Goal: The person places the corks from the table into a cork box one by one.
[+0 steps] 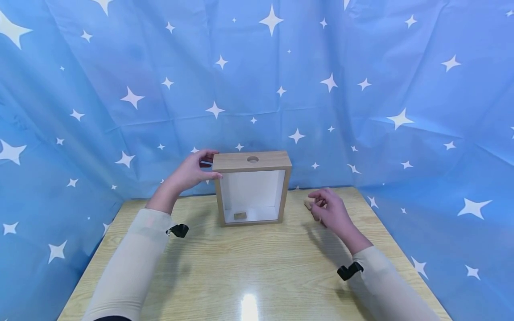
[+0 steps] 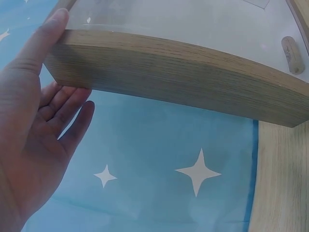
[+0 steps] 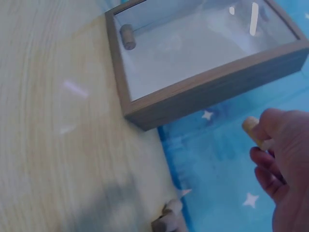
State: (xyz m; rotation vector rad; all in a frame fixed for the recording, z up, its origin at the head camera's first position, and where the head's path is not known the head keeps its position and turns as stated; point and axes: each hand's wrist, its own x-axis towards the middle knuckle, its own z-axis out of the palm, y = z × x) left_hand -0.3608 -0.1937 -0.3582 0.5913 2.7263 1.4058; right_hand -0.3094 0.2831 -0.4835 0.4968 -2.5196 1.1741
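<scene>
Left hand gripped the wooden box at its upper left corner, thumb on the front edge, fingers behind; the box stood upright on the table, a round hole in its top; one cork lay inside, at the bottom; right hand, to the box's right, pinched a second cork between thumb and finger, apart from the box.

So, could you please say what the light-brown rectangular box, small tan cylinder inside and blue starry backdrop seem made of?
The box frame: matte wood or wood-effect board, by its grain lines. Its clear front pane: likely glossy glass or plastic, showing bright reflections. The tan cylinder: probably dull cork, with a mottled surface. The backdrop: thin fabric or plastic sheeting, with creases.
</scene>
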